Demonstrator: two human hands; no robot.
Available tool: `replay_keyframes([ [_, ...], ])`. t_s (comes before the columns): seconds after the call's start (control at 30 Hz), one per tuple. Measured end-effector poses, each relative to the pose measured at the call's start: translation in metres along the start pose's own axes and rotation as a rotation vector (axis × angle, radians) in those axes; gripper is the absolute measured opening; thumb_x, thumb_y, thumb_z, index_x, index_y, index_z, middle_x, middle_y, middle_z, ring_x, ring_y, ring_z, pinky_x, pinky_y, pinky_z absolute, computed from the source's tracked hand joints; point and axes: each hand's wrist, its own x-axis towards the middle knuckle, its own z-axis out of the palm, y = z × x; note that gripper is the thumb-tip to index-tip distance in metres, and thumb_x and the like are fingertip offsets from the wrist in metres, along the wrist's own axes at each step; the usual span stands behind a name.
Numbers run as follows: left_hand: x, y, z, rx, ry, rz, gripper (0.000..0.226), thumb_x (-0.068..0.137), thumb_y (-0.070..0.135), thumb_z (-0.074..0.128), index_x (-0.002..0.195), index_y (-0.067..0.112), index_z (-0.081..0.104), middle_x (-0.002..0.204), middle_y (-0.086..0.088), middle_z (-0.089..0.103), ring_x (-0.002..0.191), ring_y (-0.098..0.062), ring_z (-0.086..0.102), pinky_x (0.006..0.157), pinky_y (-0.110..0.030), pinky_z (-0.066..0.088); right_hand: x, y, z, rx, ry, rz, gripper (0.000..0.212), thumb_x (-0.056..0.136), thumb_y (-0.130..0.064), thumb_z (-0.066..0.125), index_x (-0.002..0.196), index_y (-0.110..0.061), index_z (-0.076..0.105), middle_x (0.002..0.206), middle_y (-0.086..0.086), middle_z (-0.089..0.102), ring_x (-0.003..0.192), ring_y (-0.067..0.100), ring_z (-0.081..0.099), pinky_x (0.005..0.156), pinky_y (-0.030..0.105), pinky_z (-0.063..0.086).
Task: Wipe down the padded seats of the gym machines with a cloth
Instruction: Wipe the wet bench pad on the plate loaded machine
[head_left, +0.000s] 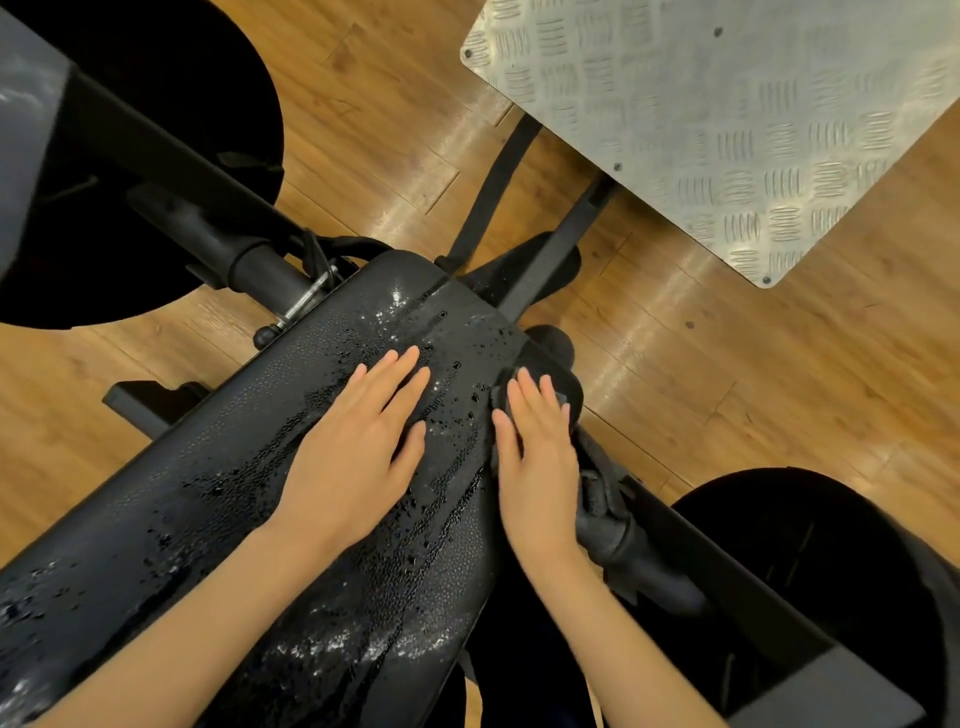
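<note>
A long black padded seat (218, 499) runs from the lower left to the centre, its surface beaded with water drops and wet streaks. My left hand (358, 447) lies flat on the pad near its far end, fingers straight and spread. My right hand (535, 457) presses flat on a dark cloth (563, 395) at the pad's right edge. Only the cloth's dark edges show around the fingers, and it is hard to tell apart from the black pad.
Black weight plates sit at the upper left (171, 130) and lower right (810, 561) on the machine's arms. A metal tread-plate footplate (727, 114) stands at the upper right on a black post. Wooden floor (753, 374) lies all around the frame.
</note>
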Motion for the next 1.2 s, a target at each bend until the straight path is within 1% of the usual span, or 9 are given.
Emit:
replay_keyframes([
  [0.1, 0.001, 0.001, 0.000, -0.006, 0.008, -0.001, 0.060, 0.100, 0.040, 0.027, 0.151, 0.011, 0.042, 0.161, -0.001, 0.032, 0.150, -0.016, 0.023, 0.123, -0.022, -0.001, 0.046, 0.011, 0.004, -0.004, -0.022, 0.004, 0.033, 0.105, -0.023, 0.044, 0.131, -0.010, 0.059, 0.137, -0.005, 0.056, 0.141, 0.016, 0.036, 0.120, 0.029, 0.017],
  [0.2, 0.001, 0.000, 0.001, 0.007, 0.010, 0.000, 0.060, 0.101, 0.040, 0.026, 0.151, 0.011, 0.041, 0.161, -0.001, 0.032, 0.150, -0.016, 0.023, 0.123, -0.022, -0.001, 0.106, 0.006, 0.012, 0.037, 0.061, 0.277, 0.030, 0.104, -0.022, 0.041, 0.082, -0.013, 0.060, 0.081, 0.005, 0.064, 0.086, 0.027, 0.063, 0.086, 0.035, 0.049],
  [0.23, 0.001, 0.000, 0.001, 0.008, 0.007, -0.002, 0.060, 0.101, 0.040, 0.027, 0.151, 0.011, 0.042, 0.161, -0.001, 0.032, 0.150, -0.016, 0.024, 0.123, -0.022, -0.001, 0.105, 0.001, 0.016, -0.008, 0.099, 0.281, 0.029, 0.103, -0.022, 0.040, 0.079, -0.014, 0.055, 0.080, 0.003, 0.062, 0.084, 0.026, 0.061, 0.092, 0.040, 0.050],
  [0.4, 0.000, 0.002, 0.000, 0.009, 0.000, -0.009, 0.059, 0.101, 0.039, 0.029, 0.150, 0.010, 0.043, 0.161, -0.002, 0.033, 0.150, -0.017, 0.026, 0.124, -0.025, 0.003, 0.013, -0.010, 0.007, -0.069, -0.045, -0.145, 0.036, 0.104, -0.022, 0.045, 0.139, -0.016, 0.052, 0.147, -0.008, 0.044, 0.146, 0.013, 0.025, 0.124, 0.035, 0.008],
  [0.6, 0.001, 0.001, 0.000, 0.018, 0.007, -0.006, 0.060, 0.101, 0.040, 0.026, 0.151, 0.011, 0.041, 0.161, -0.001, 0.032, 0.150, -0.016, 0.023, 0.123, -0.023, -0.002, 0.113, -0.002, 0.019, 0.035, 0.039, 0.216, 0.024, 0.104, -0.025, 0.039, 0.087, -0.019, 0.055, 0.090, 0.008, 0.065, 0.097, 0.031, 0.061, 0.094, 0.035, 0.043],
  [0.7, 0.000, 0.001, -0.001, 0.001, 0.007, -0.003, 0.058, 0.102, 0.038, 0.029, 0.152, 0.011, 0.039, 0.162, -0.001, 0.030, 0.151, -0.015, 0.021, 0.123, -0.022, -0.003, 0.058, -0.020, 0.025, -0.031, -0.019, -0.009, 0.018, 0.103, -0.019, 0.044, 0.110, -0.015, 0.061, 0.121, -0.003, 0.061, 0.128, 0.020, 0.048, 0.121, 0.045, 0.022],
  [0.83, -0.001, 0.000, -0.007, 0.013, 0.015, -0.035, 0.056, 0.103, 0.030, 0.042, 0.155, 0.010, 0.032, 0.165, -0.002, 0.023, 0.153, -0.017, 0.016, 0.123, -0.024, -0.005, 0.032, -0.010, 0.009, -0.055, -0.101, -0.258, 0.038, 0.103, -0.023, 0.050, 0.140, -0.015, 0.053, 0.148, -0.009, 0.044, 0.146, 0.011, 0.026, 0.123, 0.033, 0.010],
  [1.0, -0.012, -0.013, -0.017, 0.083, 0.066, -0.171, 0.061, 0.105, 0.033, 0.041, 0.157, 0.008, 0.023, 0.167, -0.005, 0.015, 0.154, -0.018, 0.009, 0.124, -0.029, -0.004, 0.115, -0.018, 0.025, 0.062, 0.030, 0.158, 0.026, 0.103, -0.023, 0.043, 0.078, -0.022, 0.048, 0.084, 0.005, 0.060, 0.084, 0.025, 0.056, 0.092, 0.038, 0.041],
  [1.2, -0.018, -0.015, -0.013, 0.132, 0.056, -0.245, 0.067, 0.101, 0.042, 0.028, 0.156, 0.004, 0.025, 0.166, -0.009, 0.018, 0.153, -0.021, 0.014, 0.124, -0.031, 0.002, 0.029, -0.025, 0.013, -0.009, -0.140, -0.252, 0.037, 0.104, -0.023, 0.049, 0.139, -0.014, 0.053, 0.147, -0.009, 0.045, 0.146, 0.011, 0.026, 0.122, 0.028, 0.007],
])
